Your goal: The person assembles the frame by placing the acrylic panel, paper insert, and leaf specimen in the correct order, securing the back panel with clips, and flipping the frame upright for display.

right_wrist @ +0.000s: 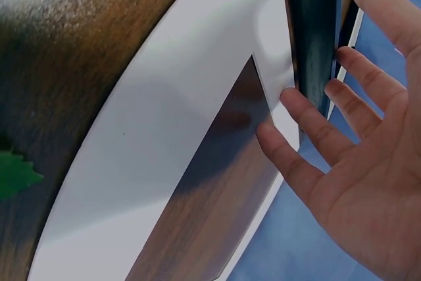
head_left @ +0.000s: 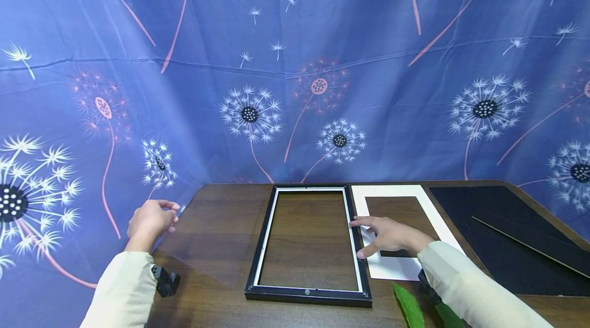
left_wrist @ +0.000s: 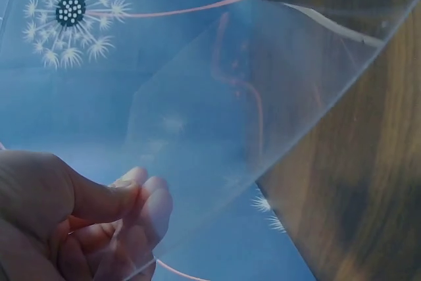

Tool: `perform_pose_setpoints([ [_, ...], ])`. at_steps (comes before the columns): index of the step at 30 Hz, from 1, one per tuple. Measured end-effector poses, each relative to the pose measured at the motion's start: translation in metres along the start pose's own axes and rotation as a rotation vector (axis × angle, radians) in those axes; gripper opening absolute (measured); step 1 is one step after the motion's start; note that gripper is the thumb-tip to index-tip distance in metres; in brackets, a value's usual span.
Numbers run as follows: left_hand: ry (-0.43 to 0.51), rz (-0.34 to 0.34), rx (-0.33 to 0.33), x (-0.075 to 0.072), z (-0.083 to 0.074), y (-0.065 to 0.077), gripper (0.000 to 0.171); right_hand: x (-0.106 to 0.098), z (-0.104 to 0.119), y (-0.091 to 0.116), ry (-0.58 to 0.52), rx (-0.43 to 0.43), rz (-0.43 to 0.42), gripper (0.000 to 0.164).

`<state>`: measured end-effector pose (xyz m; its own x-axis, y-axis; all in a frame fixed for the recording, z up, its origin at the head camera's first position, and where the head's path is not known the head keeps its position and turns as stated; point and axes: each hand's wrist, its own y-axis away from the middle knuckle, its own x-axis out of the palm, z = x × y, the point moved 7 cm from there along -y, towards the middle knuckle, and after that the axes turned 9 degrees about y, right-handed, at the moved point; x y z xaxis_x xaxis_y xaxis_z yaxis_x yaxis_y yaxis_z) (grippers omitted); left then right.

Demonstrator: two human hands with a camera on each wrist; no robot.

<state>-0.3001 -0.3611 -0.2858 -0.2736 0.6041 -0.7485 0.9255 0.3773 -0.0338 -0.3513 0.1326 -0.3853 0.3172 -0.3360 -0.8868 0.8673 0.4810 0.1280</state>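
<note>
At the left, my left hand pinches the edge of a clear sheet between thumb and fingers. The sheet is see-through and stands tilted in the left wrist view, slanting over the table's edge. A black picture frame with a white inner lip lies flat on the table between my hands. My right hand reaches over the frame's right side, fingers spread, fingertips right at that bar. Beneath it, a white mat with a rectangular cut-out lies just right of the frame.
Further right lies a black backing board with a raised strip, its stand. Green leaves are near the front, below the mat. A blue dandelion-print cloth hangs behind the wooden table and along its left side.
</note>
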Motion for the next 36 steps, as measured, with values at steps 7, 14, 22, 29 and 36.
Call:
perform_pose_setpoints([
  [7,-0.056,-0.114,0.015,-0.009,-0.010,0.000,0.035,0.000,0.001,0.001,0.007,-0.023,-0.001,0.078],
  [14,-0.051,-0.158,0.039,-0.018,-0.020,0.004,0.033,-0.002,0.003,0.001,0.005,-0.037,0.002,0.078],
  [22,-0.055,-0.146,0.098,-0.019,-0.039,0.009,0.034,-0.002,0.003,0.001,0.016,-0.028,0.003,0.077],
  [29,0.014,-0.086,0.182,-0.007,-0.059,0.013,0.029,-0.001,0.001,-0.001,0.020,0.026,0.002,0.078],
  [36,0.223,0.071,0.164,0.013,-0.064,0.009,0.034,-0.002,0.004,0.001,0.018,0.010,0.003,0.077],
])
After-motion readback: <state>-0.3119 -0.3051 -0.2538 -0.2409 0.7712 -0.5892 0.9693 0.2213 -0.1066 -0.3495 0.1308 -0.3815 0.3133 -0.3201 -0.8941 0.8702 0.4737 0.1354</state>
